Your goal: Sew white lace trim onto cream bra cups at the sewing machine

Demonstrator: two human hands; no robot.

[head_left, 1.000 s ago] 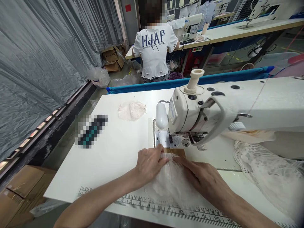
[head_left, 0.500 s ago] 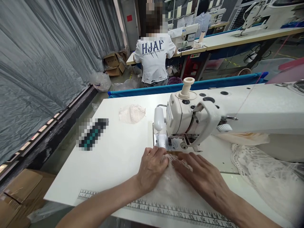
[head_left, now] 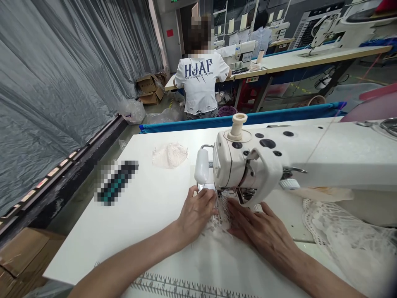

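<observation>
A piece of white lace fabric [head_left: 221, 215] lies on the white table [head_left: 149, 207] under the head of a white sewing machine [head_left: 279, 161]. My left hand [head_left: 197, 213] rests flat on the fabric's left side, fingers stretched toward the needle. On the right side my right hand [head_left: 263, 231] also lies flat, fingers spread just in front of the presser foot. Most of the fabric is hidden under both hands.
A second small lace piece [head_left: 170, 155] sits at the back of the table, and a dark blurred object [head_left: 116, 182] at the left. More lace [head_left: 347, 244] is heaped at the right. A printed ruler [head_left: 186, 287] runs along the front edge. A person in a white shirt [head_left: 200, 80] stands at another table behind.
Both hands have slid the lace forward, from in front of the needle plate to right under the machine head. The view has tilted up slightly.
</observation>
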